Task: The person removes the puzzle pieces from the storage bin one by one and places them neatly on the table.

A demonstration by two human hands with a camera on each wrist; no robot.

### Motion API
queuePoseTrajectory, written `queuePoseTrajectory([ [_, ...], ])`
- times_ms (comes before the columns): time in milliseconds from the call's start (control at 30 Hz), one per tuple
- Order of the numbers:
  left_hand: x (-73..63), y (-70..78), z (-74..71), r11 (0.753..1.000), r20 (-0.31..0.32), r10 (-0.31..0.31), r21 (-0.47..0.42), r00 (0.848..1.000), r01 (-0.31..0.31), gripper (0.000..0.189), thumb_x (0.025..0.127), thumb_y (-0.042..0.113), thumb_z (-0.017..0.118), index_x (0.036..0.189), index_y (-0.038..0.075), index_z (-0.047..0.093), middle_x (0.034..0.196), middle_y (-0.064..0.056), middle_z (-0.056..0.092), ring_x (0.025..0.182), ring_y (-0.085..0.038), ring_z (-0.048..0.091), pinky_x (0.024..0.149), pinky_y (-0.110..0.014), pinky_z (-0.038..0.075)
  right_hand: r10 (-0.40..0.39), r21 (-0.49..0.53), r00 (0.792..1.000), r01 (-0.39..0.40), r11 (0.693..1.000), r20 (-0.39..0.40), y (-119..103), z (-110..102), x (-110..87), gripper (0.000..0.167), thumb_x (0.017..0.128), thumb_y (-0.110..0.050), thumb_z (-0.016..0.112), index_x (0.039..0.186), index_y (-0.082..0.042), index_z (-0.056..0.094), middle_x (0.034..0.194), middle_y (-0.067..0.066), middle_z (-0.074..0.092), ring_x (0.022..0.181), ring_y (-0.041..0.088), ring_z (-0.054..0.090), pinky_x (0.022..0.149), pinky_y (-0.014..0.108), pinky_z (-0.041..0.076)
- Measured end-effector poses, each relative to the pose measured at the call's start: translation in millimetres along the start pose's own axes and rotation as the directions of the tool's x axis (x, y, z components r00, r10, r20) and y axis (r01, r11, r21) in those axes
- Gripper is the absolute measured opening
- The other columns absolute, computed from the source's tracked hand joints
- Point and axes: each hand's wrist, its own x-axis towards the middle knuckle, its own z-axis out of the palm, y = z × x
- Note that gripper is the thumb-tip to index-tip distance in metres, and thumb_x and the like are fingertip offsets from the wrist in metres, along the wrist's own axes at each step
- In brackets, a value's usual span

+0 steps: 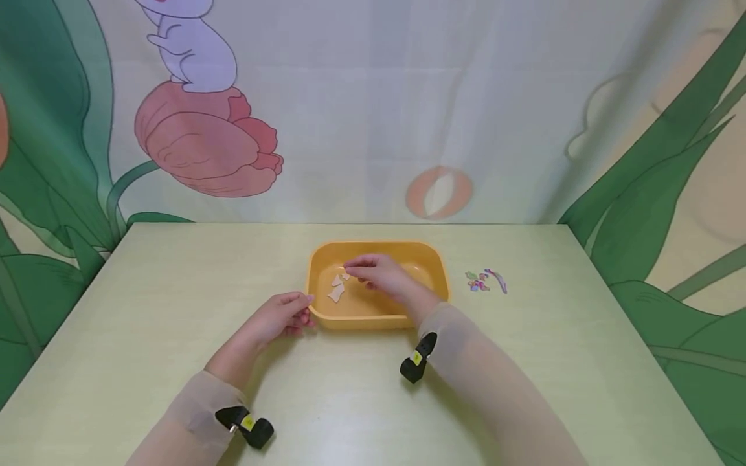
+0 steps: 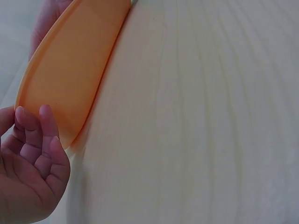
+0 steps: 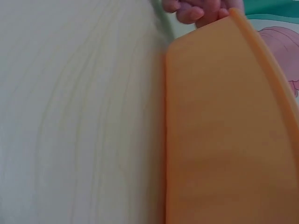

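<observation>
A yellow-orange plastic tray [image 1: 373,321] rests on the table. My left hand [image 1: 283,316] holds it at the near left corner, thumb and fingers at the rim. In the left wrist view the bent fingers [image 2: 33,128] lie against the tray's outer wall. My right hand [image 1: 381,275] reaches over the tray, with thumb and index fingertips close together above its left half. Several small flat pale pieces [image 1: 336,293] lie on the tray floor, one right below those fingertips. I cannot tell whether a piece is between them. The right wrist view hides this hand behind the tray wall [image 3: 224,121].
To the right of the tray, small flat colourful pieces [image 1: 478,282] lie on the table, with a curved purple strip [image 1: 498,281] beside them. A printed curtain [image 1: 361,129] with plants and a rabbit hangs behind the pale wooden table [image 1: 175,291].
</observation>
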Motion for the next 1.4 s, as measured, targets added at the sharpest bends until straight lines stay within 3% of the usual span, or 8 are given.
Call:
queuePoseTrajectory([
  [133, -0.6, -0.4, -1.1, 1.0, 0.001, -0.001, -0.002, 1.0, 0.001, 0.029, 0.098, 0.03, 0.048, 0.079, 0.008, 0.052, 0.069, 0.001, 0.053, 0.075, -0.017, 0.063, 0.066, -0.029, 0.048, -0.066, -0.208, 0.995, 0.079, 0.975, 0.069, 4.7, 2.8, 3.4, 0.025, 0.087, -0.013, 0.066, 0.11, -0.002, 0.066, 0.09, 0.002, 0.063, 0.076, 0.016, 0.05, 0.066, 0.027, 0.044],
  [267, -1.0, -0.3, -1.9, 1.0, 0.007, 0.0, -0.005, 1.0, 0.0, 0.028, 0.098, 0.03, 0.048, 0.079, 0.009, 0.052, 0.069, 0.001, 0.053, 0.074, -0.016, 0.063, 0.066, -0.028, 0.048, -0.117, -0.366, 0.977, 0.177, 0.914, 0.181, 8.1, 5.9, 3.4, 0.025, 0.085, -0.007, 0.066, 0.11, -0.002, 0.066, 0.091, 0.006, 0.064, 0.076, 0.014, 0.052, 0.065, 0.024, 0.044],
  [333, -1.0, -0.1, -1.9, 1.0, 0.008, -0.001, -0.005, 1.0, 0.001, 0.028, 0.098, 0.03, 0.049, 0.08, 0.009, 0.052, 0.069, 0.001, 0.053, 0.073, -0.016, 0.062, 0.066, -0.028, 0.048, -0.121, -0.442, 0.968, 0.209, 0.872, 0.22, 9.0, 6.8, 2.3, 0.028, 0.085, -0.005, 0.066, 0.112, -0.003, 0.066, 0.094, 0.006, 0.063, 0.079, 0.014, 0.052, 0.068, 0.023, 0.044],
  [533, -1.7, 1.0, -1.3, 1.0, 0.017, 0.01, -0.006, 1.0, -0.01, 0.028, 0.097, 0.031, 0.049, 0.08, 0.009, 0.052, 0.069, 0.002, 0.052, 0.073, -0.015, 0.062, 0.065, -0.028, 0.047, -0.093, -0.655, 0.95, 0.274, 0.705, 0.297, 8.7, 9.0, -2.3, 0.039, 0.086, -0.008, 0.064, 0.125, -0.007, 0.059, 0.098, 0.006, 0.06, 0.087, 0.017, 0.051, 0.081, 0.026, 0.041],
  [633, -1.5, 0.7, -0.7, 1.0, 0.018, 0.01, -0.01, 1.0, -0.009, 0.028, 0.097, 0.031, 0.049, 0.08, 0.009, 0.052, 0.069, 0.002, 0.052, 0.073, -0.015, 0.062, 0.065, -0.028, 0.047, -0.094, -0.692, 0.948, 0.287, 0.662, 0.303, 10.7, 10.2, -1.3, 0.04, 0.086, -0.009, 0.063, 0.126, -0.008, 0.058, 0.095, 0.006, 0.059, 0.085, 0.018, 0.051, 0.081, 0.028, 0.041],
  [867, -1.1, -0.3, 0.3, 1.0, 0.018, 0.009, -0.01, 1.0, -0.009, 0.028, 0.098, 0.03, 0.048, 0.079, 0.009, 0.052, 0.069, 0.002, 0.052, 0.073, -0.016, 0.063, 0.066, -0.029, 0.048, -0.086, -0.669, 0.979, 0.189, 0.718, 0.184, 15.1, 11.0, 0.9, 0.024, 0.083, -0.006, 0.068, 0.107, -0.008, 0.066, 0.091, 0.002, 0.061, 0.087, 0.015, 0.054, 0.082, 0.027, 0.042],
  [1167, -0.9, 0.3, 0.5, 1.0, 0.02, 0.003, -0.013, 1.0, -0.002, 0.028, 0.098, 0.03, 0.047, 0.08, 0.009, 0.052, 0.069, 0.002, 0.053, 0.073, -0.015, 0.062, 0.067, -0.028, 0.048, -0.132, -0.712, 0.979, 0.205, 0.671, 0.158, 11.9, 11.8, 1.9, 0.004, 0.082, -0.012, 0.071, 0.084, -0.009, 0.069, 0.076, -0.002, 0.06, 0.074, 0.012, 0.05, 0.074, 0.025, 0.041],
  [1400, -0.5, 0.6, 0.8, 1.0, 0.011, -0.011, -0.005, 1.0, 0.011, 0.029, 0.098, 0.03, 0.047, 0.08, 0.009, 0.052, 0.07, 0.0, 0.054, 0.074, -0.018, 0.062, 0.068, -0.029, 0.048, -0.085, -0.702, 0.991, 0.136, 0.699, 0.108, 11.2, 11.3, 2.0, 0.01, 0.086, -0.018, 0.067, 0.081, -0.01, 0.071, 0.074, -0.004, 0.062, 0.071, 0.011, 0.048, 0.068, 0.022, 0.038],
])
